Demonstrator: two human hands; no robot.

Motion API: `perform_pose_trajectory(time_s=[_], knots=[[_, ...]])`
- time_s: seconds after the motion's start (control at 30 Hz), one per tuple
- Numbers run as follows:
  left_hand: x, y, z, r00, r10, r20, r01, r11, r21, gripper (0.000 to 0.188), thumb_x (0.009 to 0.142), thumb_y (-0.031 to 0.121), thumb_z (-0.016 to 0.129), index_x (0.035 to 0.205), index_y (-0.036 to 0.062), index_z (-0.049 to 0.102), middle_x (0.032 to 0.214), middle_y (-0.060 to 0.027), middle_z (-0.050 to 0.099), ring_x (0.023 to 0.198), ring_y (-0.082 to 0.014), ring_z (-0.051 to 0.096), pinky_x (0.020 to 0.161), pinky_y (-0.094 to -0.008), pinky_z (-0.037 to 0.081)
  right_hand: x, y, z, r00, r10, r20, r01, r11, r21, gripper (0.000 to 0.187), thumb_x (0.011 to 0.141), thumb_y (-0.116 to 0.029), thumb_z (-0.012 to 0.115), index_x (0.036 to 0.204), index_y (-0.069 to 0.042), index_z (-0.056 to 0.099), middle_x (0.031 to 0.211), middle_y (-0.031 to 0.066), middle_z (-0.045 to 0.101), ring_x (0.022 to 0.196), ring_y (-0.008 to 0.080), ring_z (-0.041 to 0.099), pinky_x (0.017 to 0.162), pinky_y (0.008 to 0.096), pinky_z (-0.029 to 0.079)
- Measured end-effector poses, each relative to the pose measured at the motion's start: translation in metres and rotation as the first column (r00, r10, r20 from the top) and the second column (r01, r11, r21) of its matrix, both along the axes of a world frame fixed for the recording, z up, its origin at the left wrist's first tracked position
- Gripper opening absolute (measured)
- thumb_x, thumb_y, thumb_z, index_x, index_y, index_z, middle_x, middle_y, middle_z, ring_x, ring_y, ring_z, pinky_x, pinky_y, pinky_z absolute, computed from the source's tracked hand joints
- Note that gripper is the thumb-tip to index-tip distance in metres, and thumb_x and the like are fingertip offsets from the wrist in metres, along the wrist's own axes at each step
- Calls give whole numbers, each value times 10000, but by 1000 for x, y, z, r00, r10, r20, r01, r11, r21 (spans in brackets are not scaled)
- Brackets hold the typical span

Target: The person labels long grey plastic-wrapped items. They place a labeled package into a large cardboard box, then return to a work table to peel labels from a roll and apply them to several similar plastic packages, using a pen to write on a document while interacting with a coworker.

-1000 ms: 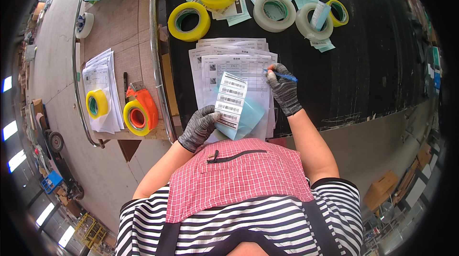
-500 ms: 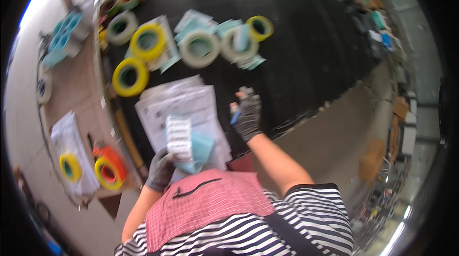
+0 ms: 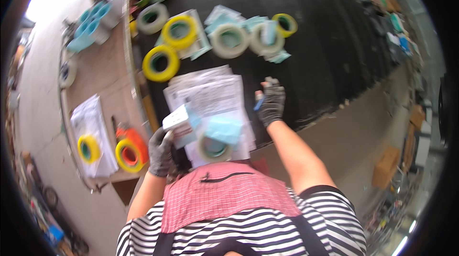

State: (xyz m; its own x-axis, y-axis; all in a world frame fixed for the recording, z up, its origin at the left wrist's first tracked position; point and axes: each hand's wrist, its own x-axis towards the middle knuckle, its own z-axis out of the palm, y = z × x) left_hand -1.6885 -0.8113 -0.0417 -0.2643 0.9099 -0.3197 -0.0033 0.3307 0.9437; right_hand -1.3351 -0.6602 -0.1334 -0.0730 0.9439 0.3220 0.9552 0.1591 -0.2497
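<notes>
My left hand (image 3: 161,153), in a grey glove with bare fingertips, grips a small stack of white printed labels (image 3: 177,118) with light blue backing, tilted above the papers. Beside it, a clear tape roll (image 3: 213,149) sits on the near part of the paper sheets (image 3: 210,94), partly covered by a light blue slip (image 3: 224,129). My right hand (image 3: 273,100), gloved the same way, rests on the black table right of the papers, thumb apart from the fingers. A small blue thing (image 3: 258,105) shows along its thumb; what it is stays unclear.
Yellow-rimmed tape rolls (image 3: 161,63) and clear tape rolls (image 3: 229,40) lie beyond the papers on the black table (image 3: 325,50), some on slips. A lower side table at left bears blue tape rolls (image 3: 91,25), white papers (image 3: 91,117) and an orange tape dispenser (image 3: 130,148).
The whole view has shifted, so things appear farther right. My left hand has tilted the labels up and leftward, and the clear roll under the blue slip now shows. My right hand stays beside the papers.
</notes>
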Motion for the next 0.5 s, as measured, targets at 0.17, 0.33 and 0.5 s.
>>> perform_pose_trajectory(time_s=[0.17, 0.33, 0.5], knots=[[-29, -28, -41, 920, -67, -386, 161, 963, 217, 146, 935, 95, 668, 1070, 41, 685, 1011, -74, 711, 920, -194, 666, 823, -304, 514, -2, 2, -33, 997, 36, 75, -38, 999, 31, 554, 854, -206, 691, 1335, -58, 461, 1355, 60, 566, 1365, 318, 436, 1133, 537, 286], [-30, -23, -17, 473, -139, -870, 542, 824, 164, 171, 826, 110, 699, 997, 98, 687, 958, -98, 701, 940, -321, 659, 986, -472, 467, 7, 3, -44, 990, 72, 122, -88, 988, 129, 513, 871, -203, 683, 1302, -54, 446, 1371, 71, 564, 1363, 330, 447, 1122, 541, 297], [-42, -34, -39, 429, -154, -890, 534, 838, 112, 135, 820, 160, 710, 942, 119, 670, 934, -64, 710, 928, -264, 669, 1091, -502, 378, 6, 4, -43, 987, 85, 137, -105, 984, 141, 541, 880, -193, 683, 1324, -67, 400, 1385, 88, 553, 1359, 344, 450, 1121, 544, 298]])
